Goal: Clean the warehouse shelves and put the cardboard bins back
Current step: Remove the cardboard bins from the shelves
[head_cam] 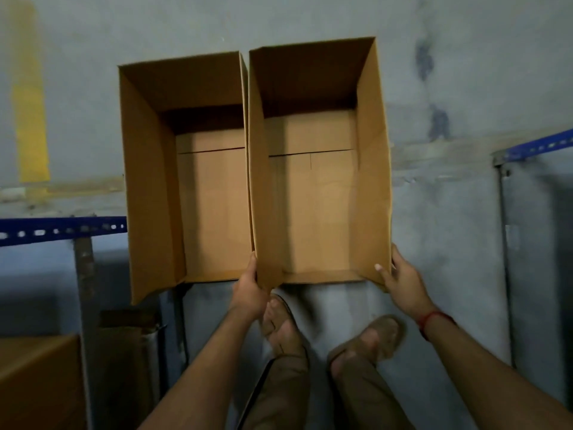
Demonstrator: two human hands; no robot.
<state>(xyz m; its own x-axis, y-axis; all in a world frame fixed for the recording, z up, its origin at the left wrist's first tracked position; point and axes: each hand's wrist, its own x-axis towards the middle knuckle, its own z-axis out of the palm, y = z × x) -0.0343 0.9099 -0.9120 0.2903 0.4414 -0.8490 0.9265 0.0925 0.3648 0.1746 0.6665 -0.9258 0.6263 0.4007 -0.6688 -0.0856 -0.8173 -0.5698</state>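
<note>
While both arms reach forward, left hand (248,285) and right hand (400,279) clasp the near corners of the right cardboard bin (319,193), open and empty, touching the left bin (186,187); blue shelf rail (62,229) alongside.

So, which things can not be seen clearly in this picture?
- Head view: the shelf surface under the two boxes, the left box and the right box, is hidden by them.
- The left hand fingers are hidden behind the right box's wall; the right hand shows only a thumb inside.
- The brown box at lower left is cut off by the frame edge.
- The blue rail holes are blurred.
</note>
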